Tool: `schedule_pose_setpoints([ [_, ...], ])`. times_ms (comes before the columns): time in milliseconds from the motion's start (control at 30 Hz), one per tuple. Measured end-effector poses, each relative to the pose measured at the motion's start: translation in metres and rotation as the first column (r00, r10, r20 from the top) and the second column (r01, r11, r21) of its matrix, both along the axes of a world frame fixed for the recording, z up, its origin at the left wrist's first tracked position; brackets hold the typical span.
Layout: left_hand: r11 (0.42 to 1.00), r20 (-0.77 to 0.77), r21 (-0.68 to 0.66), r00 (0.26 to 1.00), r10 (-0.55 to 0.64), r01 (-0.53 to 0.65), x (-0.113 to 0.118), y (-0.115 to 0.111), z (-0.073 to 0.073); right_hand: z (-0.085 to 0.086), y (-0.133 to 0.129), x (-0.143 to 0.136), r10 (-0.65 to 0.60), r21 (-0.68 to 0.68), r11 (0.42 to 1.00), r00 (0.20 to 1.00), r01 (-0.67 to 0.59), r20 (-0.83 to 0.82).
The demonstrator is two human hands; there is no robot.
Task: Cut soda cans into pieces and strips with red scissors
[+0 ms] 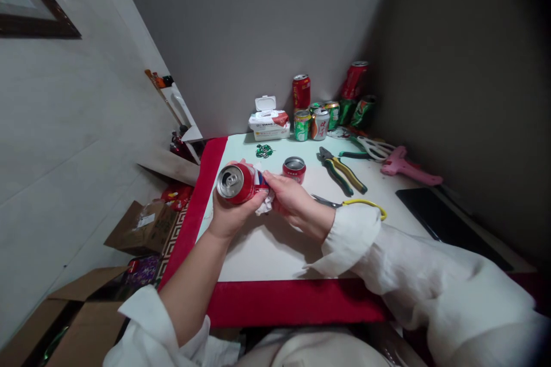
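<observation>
- The red can [245,184] is up in the air over the near-left part of the white mat [262,252], tipped so its silver top and open mouth face the wearer.
- Left hand [227,217] is clamped around the can's body. Right hand [293,199] is closed on a crumpled white tissue [264,203] at the can's side, plus something blue and red I can't make out. The hands are close together, with the tissue between them.
- Handling-wise, I'd guess it's light thin metal: stiffish at the rim, easy to dent mid-wall, a bit slippery if damp. Can't tell if there's liquid inside.
- Best grip imo: round the body just under the top rim, without a hard squeeze.
- Just beyond the right fingers is a short, open-topped red can piece [294,168]. Looks cut down, so watch that edge. It's the nearest thing in the way.
- Yellow-handled scissors [364,202] lie right by the right sleeve [355,235], blades pointing left, so easy to snag. Pliers [340,171] are a bit further back.
- Little pile of green bits [264,151] past the can, wipes pack [270,126] behind that with its lid up.
- More cans [302,126] crowd the back, with a pink tool [404,168], maybe a glue gun, and a dark flat slab [445,223] off right.
</observation>
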State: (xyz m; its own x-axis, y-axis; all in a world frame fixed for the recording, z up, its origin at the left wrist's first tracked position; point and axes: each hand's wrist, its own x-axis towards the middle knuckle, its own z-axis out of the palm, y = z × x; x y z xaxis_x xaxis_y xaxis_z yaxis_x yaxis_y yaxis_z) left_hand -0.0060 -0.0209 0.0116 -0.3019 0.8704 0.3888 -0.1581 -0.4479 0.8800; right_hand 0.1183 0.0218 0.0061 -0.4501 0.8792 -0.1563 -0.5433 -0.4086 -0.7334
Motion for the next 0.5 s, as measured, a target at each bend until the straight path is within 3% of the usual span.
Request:
schedule_pose_setpoints([
  [167, 0.998, 0.018, -0.010, 0.998, 0.058, -0.058, 0.005, -0.001, 0.006, 0.000, -0.004, 0.000, -0.053, 0.080, 0.996, 0.997, 0.048, 0.060],
  [367, 0.974, 0.023, -0.033, 0.974, 0.226, -0.225, 0.001, 0.015, -0.012, 0.002, -0.012, -0.002, -0.021, 0.066, 0.998, 0.997, 0.016, 0.076],
  [500, 0.941, -0.043, 0.017, 0.940, 0.337, -0.337, -0.004, 0.024, -0.013, 0.010, -0.023, -0.004, 0.076, 0.259, 0.962, 0.996, -0.086, 0.048],
])
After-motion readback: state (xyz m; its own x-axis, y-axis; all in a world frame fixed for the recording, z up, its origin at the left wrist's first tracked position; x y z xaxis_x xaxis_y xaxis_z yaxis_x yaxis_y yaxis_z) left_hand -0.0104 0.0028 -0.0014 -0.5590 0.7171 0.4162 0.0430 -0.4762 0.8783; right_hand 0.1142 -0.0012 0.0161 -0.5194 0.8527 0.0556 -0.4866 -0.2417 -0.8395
